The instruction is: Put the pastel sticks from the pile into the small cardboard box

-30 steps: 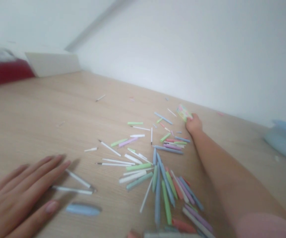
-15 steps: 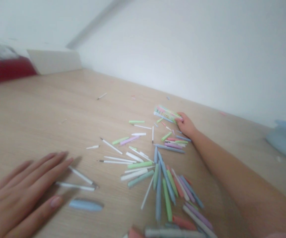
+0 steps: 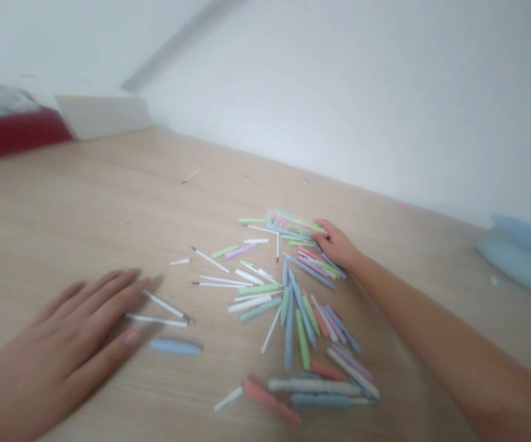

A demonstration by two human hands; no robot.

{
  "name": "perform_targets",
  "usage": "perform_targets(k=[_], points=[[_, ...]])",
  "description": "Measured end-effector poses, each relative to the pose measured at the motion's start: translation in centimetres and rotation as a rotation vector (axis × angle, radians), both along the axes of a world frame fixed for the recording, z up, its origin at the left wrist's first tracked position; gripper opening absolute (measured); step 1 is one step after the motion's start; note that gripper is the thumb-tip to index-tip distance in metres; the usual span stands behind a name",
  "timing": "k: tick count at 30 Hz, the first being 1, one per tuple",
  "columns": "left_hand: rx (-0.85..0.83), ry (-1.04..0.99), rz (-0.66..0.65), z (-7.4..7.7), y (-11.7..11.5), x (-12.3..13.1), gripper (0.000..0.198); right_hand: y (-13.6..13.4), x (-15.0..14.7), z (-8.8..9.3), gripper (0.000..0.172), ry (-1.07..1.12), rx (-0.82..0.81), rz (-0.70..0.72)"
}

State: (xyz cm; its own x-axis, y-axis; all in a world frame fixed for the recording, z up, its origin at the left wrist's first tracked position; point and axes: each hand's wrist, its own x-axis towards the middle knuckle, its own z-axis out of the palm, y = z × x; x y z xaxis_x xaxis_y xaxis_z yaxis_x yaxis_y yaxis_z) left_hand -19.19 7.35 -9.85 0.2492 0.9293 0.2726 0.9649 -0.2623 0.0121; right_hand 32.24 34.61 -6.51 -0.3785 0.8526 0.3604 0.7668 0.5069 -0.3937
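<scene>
Several pastel pen barrels and caps (image 3: 299,313) and thin white refills (image 3: 221,281) lie scattered on a light wooden floor (image 3: 85,202). My right hand (image 3: 336,244) reaches far out, its fingers closed round a bundle of coloured pen parts (image 3: 293,224) that rests on the floor. My left hand (image 3: 78,331) lies flat near me, fingers stretched out, holding nothing. Its fingertips touch two white refills (image 3: 161,312). A blue cap (image 3: 175,347) lies just right of its thumb.
A white wall (image 3: 361,92) runs along the far side. At the far left stand a white board (image 3: 102,113) and something red (image 3: 11,132). A light blue object (image 3: 518,255) sits at the right edge. A pink barrel (image 3: 269,399) lies nearest me.
My right hand has dragged the bundle of pen parts from the far side back toward the pile and tipped it flat. The left hand stayed flat; the view shifted a little.
</scene>
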Motion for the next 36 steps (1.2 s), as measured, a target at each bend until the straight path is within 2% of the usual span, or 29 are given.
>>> perform_targets(k=[3, 9, 18, 22, 26, 29, 32, 34, 36], points=[[-0.032, 0.01, -0.047, 0.4, 0.1, 0.2, 0.069, -2.0, -0.4, 0.0, 0.042, 0.007, -0.024, -0.01], [-0.112, -0.042, -0.023, 1.9, 0.4, 1.2, 0.067, -5.7, -1.3, 0.2, 0.041, 0.029, -0.071, -0.01], [-0.135, -0.016, -0.031, 3.7, 0.3, 2.5, 0.064, -9.8, -2.3, 0.5, 0.043, 0.088, -0.11, -0.014], [-0.149, -0.015, -0.02, 4.1, 0.2, 2.7, 0.061, -11.3, -2.7, 1.6, 0.043, 0.166, -0.135, -0.037], [-0.154, -0.026, -0.023, 4.5, 0.1, 2.9, 0.063, -13.9, -3.7, 3.4, 0.048, 0.351, -0.075, -0.142], [-0.172, -0.033, -0.015, 5.0, -0.2, 3.2, 0.064, -18.5, -5.0, 4.2, 0.045, 0.495, -0.096, -0.176], [-0.202, -0.037, -0.001, 5.4, -0.5, 3.5, 0.064, -25.8, -6.6, 4.6, 0.028, 0.514, -0.173, -0.129], [-0.213, -0.043, 0.012, 5.4, -0.5, 3.5, 0.064, -31.0, -7.4, 4.8, 0.02, 0.316, -0.13, 0.003], [-0.214, -0.048, 0.007, 5.2, -0.3, 3.2, 0.066, -35.1, -8.0, 4.8, 0.028, -0.005, -0.041, 0.282]])
